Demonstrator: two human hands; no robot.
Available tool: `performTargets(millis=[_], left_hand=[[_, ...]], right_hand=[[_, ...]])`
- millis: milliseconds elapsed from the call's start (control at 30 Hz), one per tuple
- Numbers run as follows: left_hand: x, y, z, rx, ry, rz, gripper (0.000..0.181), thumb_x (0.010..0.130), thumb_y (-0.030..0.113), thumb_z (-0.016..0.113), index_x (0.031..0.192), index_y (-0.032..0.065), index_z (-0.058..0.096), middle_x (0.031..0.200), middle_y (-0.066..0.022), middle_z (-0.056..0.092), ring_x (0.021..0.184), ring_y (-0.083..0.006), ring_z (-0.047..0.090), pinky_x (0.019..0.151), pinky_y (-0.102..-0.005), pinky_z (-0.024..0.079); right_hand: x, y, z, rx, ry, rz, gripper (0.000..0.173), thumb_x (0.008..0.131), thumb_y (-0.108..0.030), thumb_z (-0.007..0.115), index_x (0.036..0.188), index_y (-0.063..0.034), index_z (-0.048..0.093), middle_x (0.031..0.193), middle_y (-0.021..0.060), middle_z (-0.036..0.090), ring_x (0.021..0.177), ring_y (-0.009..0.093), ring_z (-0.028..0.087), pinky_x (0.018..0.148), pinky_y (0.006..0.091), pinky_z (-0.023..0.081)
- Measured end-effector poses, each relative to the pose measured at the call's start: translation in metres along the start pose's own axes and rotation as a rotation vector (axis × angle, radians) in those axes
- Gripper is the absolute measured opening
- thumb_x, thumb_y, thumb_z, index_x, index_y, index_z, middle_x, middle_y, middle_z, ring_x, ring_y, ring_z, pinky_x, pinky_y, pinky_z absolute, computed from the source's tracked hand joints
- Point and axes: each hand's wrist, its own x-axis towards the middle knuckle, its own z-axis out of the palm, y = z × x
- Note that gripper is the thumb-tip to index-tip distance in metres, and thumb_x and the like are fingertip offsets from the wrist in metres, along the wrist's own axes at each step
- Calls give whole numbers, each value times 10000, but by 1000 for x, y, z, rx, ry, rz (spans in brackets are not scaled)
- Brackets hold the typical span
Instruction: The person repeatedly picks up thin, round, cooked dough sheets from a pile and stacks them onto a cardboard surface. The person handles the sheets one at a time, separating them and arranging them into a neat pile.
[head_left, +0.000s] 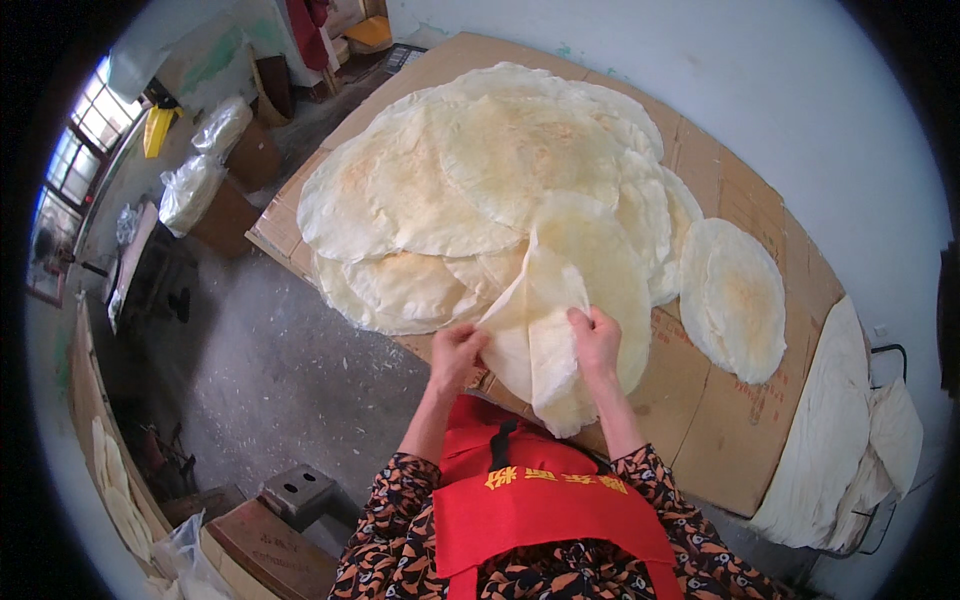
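Observation:
Both my hands hold one thin, round, pale flatbread sheet (555, 322) at the near edge of a cardboard-covered table (690, 420). My left hand (456, 351) pinches its left edge, and my right hand (598, 341) grips a folded flap of it between thumb and fingers. The sheet is partly folded, with a crease running down its middle. Beneath and beyond it lies a broad pile of overlapping flatbread sheets (480, 157) with browned patches. A smaller stack of sheets (735, 300) sits apart on the right of the table.
A pale cloth (825, 435) hangs over a metal-framed stand at the right. Cardboard boxes holding plastic bags (191, 191) stand on the floor at the left. A grey block (300, 491) and a brown carton (266, 551) are at the lower left. A wall borders the table's far side.

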Motion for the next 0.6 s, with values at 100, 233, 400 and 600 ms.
performTargets(millis=[100, 233, 400, 600], left_hand=[[7, -5, -27, 227, -77, -134, 125, 731, 91, 586, 783, -19, 611, 687, -50, 607, 600, -114, 575, 522, -255, 466], [14, 27, -5, 606, -37, 237, 190, 719, 169, 594, 837, 20, 608, 718, -105, 625, 683, -201, 607, 616, -321, 480], [20, 31, 47, 867, 214, 416, 174, 787, 236, 546, 776, 64, 568, 665, -185, 577, 643, -360, 571, 558, -423, 439], [10, 46, 92, 819, 92, 711, 184, 823, 194, 538, 723, 40, 528, 587, -185, 538, 534, -332, 560, 491, -415, 407]], right_hand=[[1, -2, -7, 117, -148, 62, 254, 767, -172, 617, 612, 5, 521, 514, -28, 446, 496, 60, 386, 442, 265, 321], [-12, 28, 7, 121, -368, 81, 213, 752, -159, 629, 654, 15, 557, 528, -18, 482, 491, 63, 401, 440, 264, 326], [-17, 15, 19, -89, -345, 42, 194, 767, -150, 626, 875, 10, 608, 708, 45, 597, 620, 81, 519, 567, 253, 427], [-13, -10, 16, 136, 130, 30, 274, 766, -157, 611, 969, 23, 573, 838, 127, 622, 766, 163, 592, 703, 312, 460]])
